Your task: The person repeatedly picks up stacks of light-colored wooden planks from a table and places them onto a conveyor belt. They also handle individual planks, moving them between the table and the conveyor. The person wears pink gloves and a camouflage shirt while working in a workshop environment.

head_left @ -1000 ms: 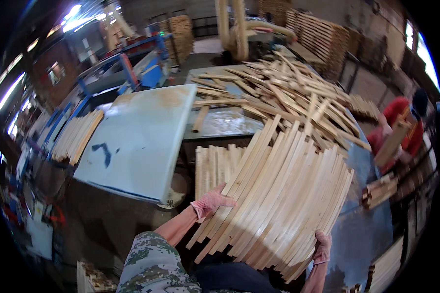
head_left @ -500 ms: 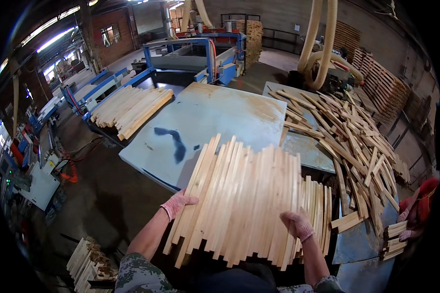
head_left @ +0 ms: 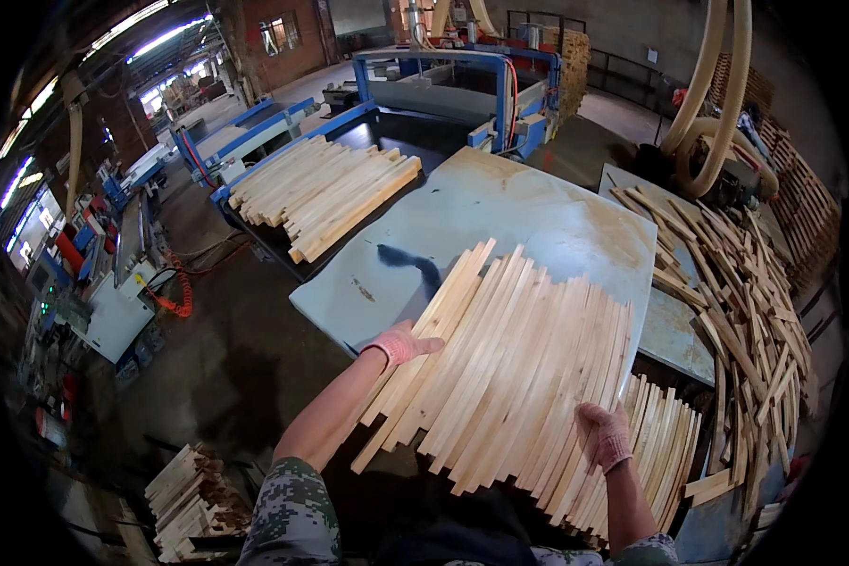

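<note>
- Bundle of slats (head_left: 514,363): pale bare wood, matt, sawn smooth.
- Gloves on the left hand (head_left: 401,344) and right hand (head_left: 606,436): pinkish knitted cloth.
- Table top (head_left: 538,212): grey-blue painted sheet, worn, dull sheen.
- Far machine frame (head_left: 443,66): blue painted metal.
- Sleeve (head_left: 283,514): camouflage cloth.

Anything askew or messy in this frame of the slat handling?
The loose slat heap on the right lies criss-crossed at all angles, unlike the bundle of slats held between the left hand and right hand, whose ends are staggered.
</note>
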Available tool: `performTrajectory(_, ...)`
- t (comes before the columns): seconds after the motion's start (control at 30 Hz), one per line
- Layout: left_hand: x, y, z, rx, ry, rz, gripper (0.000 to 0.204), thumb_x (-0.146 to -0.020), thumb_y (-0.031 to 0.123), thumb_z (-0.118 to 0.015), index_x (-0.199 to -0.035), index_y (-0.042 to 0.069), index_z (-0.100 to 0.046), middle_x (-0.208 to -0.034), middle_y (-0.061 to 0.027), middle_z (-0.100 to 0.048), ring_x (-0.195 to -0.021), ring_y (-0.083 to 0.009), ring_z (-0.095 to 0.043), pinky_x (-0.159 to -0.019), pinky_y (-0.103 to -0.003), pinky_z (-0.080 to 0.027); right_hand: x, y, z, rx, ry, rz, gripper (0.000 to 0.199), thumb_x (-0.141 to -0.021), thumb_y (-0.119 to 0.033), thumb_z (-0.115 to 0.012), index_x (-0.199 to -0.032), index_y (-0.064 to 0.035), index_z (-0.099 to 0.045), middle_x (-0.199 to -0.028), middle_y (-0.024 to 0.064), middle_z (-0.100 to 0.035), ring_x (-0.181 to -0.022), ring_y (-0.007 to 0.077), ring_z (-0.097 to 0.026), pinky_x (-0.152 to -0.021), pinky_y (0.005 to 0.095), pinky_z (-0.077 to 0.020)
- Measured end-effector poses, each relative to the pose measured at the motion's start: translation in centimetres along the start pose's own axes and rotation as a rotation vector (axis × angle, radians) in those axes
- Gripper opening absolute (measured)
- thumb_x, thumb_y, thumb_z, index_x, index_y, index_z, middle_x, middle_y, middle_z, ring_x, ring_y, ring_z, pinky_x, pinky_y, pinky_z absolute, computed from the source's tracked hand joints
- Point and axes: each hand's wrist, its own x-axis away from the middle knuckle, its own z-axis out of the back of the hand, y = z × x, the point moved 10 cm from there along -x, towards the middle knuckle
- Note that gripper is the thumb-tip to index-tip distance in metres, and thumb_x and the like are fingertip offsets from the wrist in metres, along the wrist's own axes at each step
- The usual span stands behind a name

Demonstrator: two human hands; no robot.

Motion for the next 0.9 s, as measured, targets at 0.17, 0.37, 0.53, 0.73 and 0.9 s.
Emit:
performTrajectory(0.17,-8.2,0.7,3.0,-0.036,-0.061,-0.05,0.119,-0.078,0.077,-0.079,-0.154,-0.007,-0.044,-0.152,-0.0288,-0.056,-0.142,-0.0391,-0.055,-0.117,-0.045,-0.044,-2.7,-2.0,-6.4,0.112,0.011,0.062,0.043,-0.086,0.006,-0.066,-0.128,0.0047,-0.055,-0.097,0.0107,-0.069,-0.088,0.022,-0.071,-0.082,0.034,-0.0619)
performTrajectory(0.37,-16.1,5.7,8.9,-0.451,-0.133,-0.104,0.119,-0.081,0.091,-0.06,-0.147,-0.007,-0.052,-0.141,-0.0285,-0.064,-0.134,-0.0381,-0.061,-0.112,-0.043,-0.048,-10.7,-1.3,-9.1,0.028,0.035,0.071,0.041,-0.09,0.001,-0.065,-0.13,0.0041,-0.056,-0.104,0.0138,-0.07,-0.088,0.0253,-0.071,-0.083,0.0392,-0.0625)
performTrajectory(0.53,-20.4,5.6,12.6,-0.425,-0.068,-0.089,0.111,-0.084,0.087,-0.06,-0.148,-0.003,-0.055,-0.144,-0.0272,-0.063,-0.134,-0.0386,-0.062,-0.112,-0.044,-0.048,-12.6,-3.5,-13.7,0.215,0.131,0.137,0.039,-0.094,-0.014,-0.073,-0.127,0.0029,-0.062,-0.105,0.0097,-0.07,-0.088,0.0225,-0.071,-0.084,0.0382,-0.0622)
performTrajectory(0.73,-24.3,6.8,23.3,-0.472,0.186,-0.044,0.072,-0.091,0.062,-0.063,-0.135,0.005,-0.07,-0.132,-0.0256,-0.071,-0.12,-0.0395,-0.07,-0.103,-0.045,-0.054,-12.7,-6.1,-15.9,1.442,0.373,0.273,0.068,-0.094,-0.052,-0.073,-0.128,0.0061,-0.066,-0.121,0.0217,-0.067,-0.112,0.0389,-0.067,-0.1,0.0458,-0.0536)
performTrajectory(0.9,-29.9,4.6,30.9,-0.637,0.28,0.016,0.054,-0.095,0.045,-0.063,-0.134,0.008,-0.07,-0.136,-0.0217,-0.069,-0.126,-0.0325,-0.069,-0.1,-0.045,-0.055,-11.1,-6.3,-17.9,1.384,0.529,0.132,0.075,-0.093,-0.058,-0.07,-0.131,0.0056,-0.065,-0.134,0.0287,-0.06,-0.124,0.0454,-0.061,-0.107,0.0487,-0.0481)
